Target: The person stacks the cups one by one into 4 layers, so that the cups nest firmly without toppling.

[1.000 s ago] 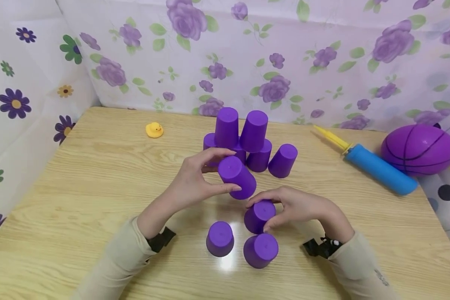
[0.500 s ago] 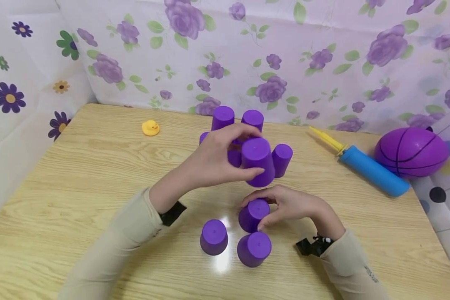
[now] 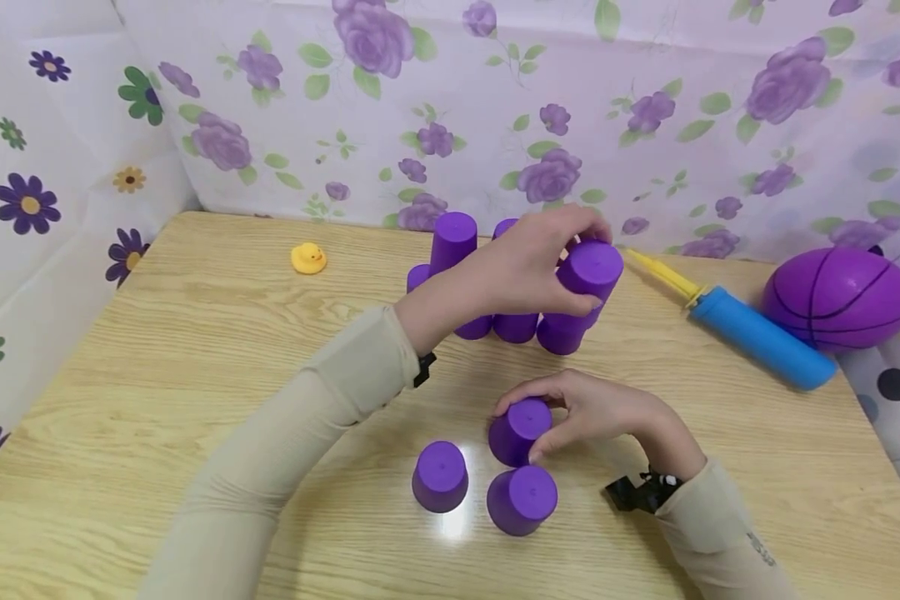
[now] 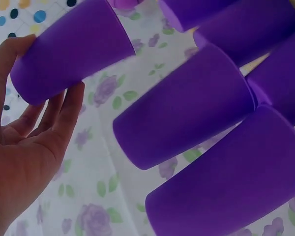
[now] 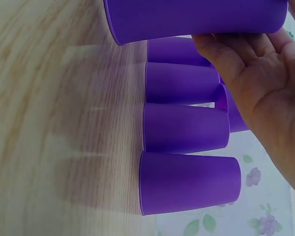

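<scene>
My left hand (image 3: 521, 260) pinches an upside-down purple plastic cup (image 3: 591, 268) between thumb and fingers, above the right end of a row of cups. In the left wrist view this held cup (image 4: 71, 51) is tilted, with a gap to the stacked cup (image 4: 187, 105) beside it. Two cups form the second level; the left one (image 3: 453, 240) shows well, the other is mostly behind my left hand. A bottom-row cup (image 3: 560, 336) shows under the held one. My right hand (image 3: 596, 410) grips another upside-down cup (image 3: 516, 435) on the table, also in the right wrist view (image 5: 196, 19).
Two more upside-down cups, one at left (image 3: 440, 477) and one at right (image 3: 522, 502), stand near my right hand. A yellow toy duck (image 3: 309, 258) sits at back left. A blue hand pump (image 3: 761, 337) and a purple ball (image 3: 840, 298) lie at right. Flowered cloth (image 3: 307, 108) hangs behind the table.
My left hand has carried its cup rightward and back, from in front of the stack to above the right end of the row. The right hand stays on its cup.
</scene>
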`<state>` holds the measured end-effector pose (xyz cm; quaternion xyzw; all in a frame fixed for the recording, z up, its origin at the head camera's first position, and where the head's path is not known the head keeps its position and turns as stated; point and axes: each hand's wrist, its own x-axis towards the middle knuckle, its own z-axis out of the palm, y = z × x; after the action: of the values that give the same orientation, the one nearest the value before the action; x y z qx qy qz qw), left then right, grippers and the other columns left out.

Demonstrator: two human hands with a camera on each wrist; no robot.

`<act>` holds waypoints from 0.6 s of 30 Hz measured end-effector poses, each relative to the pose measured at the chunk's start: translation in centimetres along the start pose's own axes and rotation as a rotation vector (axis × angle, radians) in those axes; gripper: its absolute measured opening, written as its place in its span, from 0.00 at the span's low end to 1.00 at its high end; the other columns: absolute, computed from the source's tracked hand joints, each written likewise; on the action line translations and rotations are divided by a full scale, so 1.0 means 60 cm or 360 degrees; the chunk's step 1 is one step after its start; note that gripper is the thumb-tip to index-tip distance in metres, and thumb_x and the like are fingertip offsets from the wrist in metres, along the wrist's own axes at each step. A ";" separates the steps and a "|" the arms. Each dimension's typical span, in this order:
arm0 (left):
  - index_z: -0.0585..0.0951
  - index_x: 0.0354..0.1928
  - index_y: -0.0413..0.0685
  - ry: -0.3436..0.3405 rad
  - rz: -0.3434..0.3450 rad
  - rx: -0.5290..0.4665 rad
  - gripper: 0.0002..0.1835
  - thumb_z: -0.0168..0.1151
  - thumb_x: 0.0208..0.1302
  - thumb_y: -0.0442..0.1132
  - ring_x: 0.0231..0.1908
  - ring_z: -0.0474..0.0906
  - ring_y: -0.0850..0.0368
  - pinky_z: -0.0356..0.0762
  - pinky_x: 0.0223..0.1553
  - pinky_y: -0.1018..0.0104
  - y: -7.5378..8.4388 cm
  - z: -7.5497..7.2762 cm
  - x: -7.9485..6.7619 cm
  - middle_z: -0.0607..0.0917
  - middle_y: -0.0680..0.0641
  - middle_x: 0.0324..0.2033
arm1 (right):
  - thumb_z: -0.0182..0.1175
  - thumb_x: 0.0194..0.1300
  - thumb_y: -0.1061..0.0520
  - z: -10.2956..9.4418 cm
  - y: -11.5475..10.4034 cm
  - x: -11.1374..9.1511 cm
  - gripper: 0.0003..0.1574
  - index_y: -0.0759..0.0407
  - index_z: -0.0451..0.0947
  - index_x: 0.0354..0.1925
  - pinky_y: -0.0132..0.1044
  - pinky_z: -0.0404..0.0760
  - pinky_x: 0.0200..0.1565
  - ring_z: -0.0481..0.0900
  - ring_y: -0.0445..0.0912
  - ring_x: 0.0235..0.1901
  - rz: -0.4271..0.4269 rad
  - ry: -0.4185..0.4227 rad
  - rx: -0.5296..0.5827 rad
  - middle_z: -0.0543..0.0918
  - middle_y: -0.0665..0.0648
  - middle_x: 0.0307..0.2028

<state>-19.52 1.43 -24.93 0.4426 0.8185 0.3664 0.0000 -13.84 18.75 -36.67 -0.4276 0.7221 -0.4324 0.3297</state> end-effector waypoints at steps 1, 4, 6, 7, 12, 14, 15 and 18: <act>0.73 0.46 0.43 -0.0013 -0.0011 -0.0002 0.24 0.72 0.48 0.41 0.42 0.73 0.62 0.74 0.42 0.75 -0.002 0.001 0.008 0.78 0.51 0.40 | 0.67 0.55 0.54 0.000 0.000 -0.001 0.31 0.58 0.73 0.57 0.36 0.76 0.53 0.77 0.42 0.51 0.0005 0.0000 0.0002 0.79 0.55 0.53; 0.72 0.43 0.43 -0.0060 -0.0044 0.0036 0.24 0.73 0.48 0.43 0.40 0.73 0.62 0.73 0.41 0.76 -0.004 0.004 0.027 0.77 0.51 0.38 | 0.67 0.56 0.54 0.001 0.000 -0.002 0.31 0.59 0.73 0.57 0.36 0.75 0.53 0.77 0.42 0.50 0.0004 0.0004 0.0008 0.79 0.55 0.53; 0.72 0.43 0.43 -0.0110 -0.0082 0.0112 0.24 0.72 0.49 0.45 0.40 0.72 0.62 0.71 0.41 0.77 -0.003 0.004 0.040 0.77 0.52 0.38 | 0.67 0.56 0.54 0.002 0.000 -0.003 0.31 0.60 0.72 0.57 0.36 0.75 0.53 0.76 0.42 0.51 -0.0003 0.0007 0.0008 0.79 0.55 0.53; 0.71 0.43 0.44 -0.0144 -0.0103 0.0160 0.24 0.72 0.50 0.46 0.41 0.72 0.62 0.70 0.42 0.78 -0.002 0.005 0.045 0.76 0.52 0.39 | 0.67 0.56 0.54 0.002 0.000 -0.004 0.31 0.60 0.72 0.57 0.36 0.75 0.54 0.76 0.43 0.51 -0.0008 0.0008 0.0008 0.79 0.55 0.53; 0.71 0.48 0.45 -0.0336 -0.0153 0.0451 0.25 0.68 0.54 0.50 0.46 0.71 0.62 0.68 0.46 0.78 0.003 0.008 0.066 0.76 0.52 0.44 | 0.67 0.56 0.52 0.002 -0.001 -0.004 0.32 0.60 0.73 0.57 0.36 0.74 0.54 0.76 0.43 0.52 -0.0024 0.0015 -0.0018 0.79 0.55 0.53; 0.71 0.50 0.45 -0.0402 -0.0167 0.0556 0.26 0.66 0.55 0.52 0.48 0.70 0.61 0.68 0.48 0.77 0.003 0.010 0.069 0.76 0.52 0.46 | 0.67 0.56 0.51 0.002 -0.002 -0.004 0.31 0.59 0.73 0.57 0.36 0.74 0.55 0.75 0.43 0.52 -0.0021 0.0016 -0.0023 0.79 0.54 0.53; 0.71 0.50 0.46 -0.0424 -0.0174 0.0597 0.26 0.66 0.55 0.52 0.49 0.70 0.61 0.68 0.49 0.76 0.002 0.012 0.070 0.76 0.52 0.46 | 0.67 0.56 0.51 0.002 -0.002 -0.003 0.31 0.59 0.73 0.57 0.36 0.74 0.55 0.75 0.43 0.52 -0.0019 0.0015 -0.0023 0.79 0.54 0.53; 0.71 0.51 0.45 -0.0446 -0.0212 0.0656 0.26 0.65 0.56 0.52 0.49 0.70 0.60 0.67 0.51 0.76 -0.003 0.014 0.073 0.76 0.52 0.47 | 0.67 0.55 0.51 0.001 -0.001 -0.002 0.32 0.58 0.73 0.57 0.36 0.73 0.56 0.75 0.43 0.53 -0.0007 0.0014 -0.0027 0.79 0.53 0.53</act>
<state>-22.01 5.03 -24.24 0.4248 0.8952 0.1262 0.0475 -13.71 18.78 -36.61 -0.4300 0.7262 -0.4289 0.3220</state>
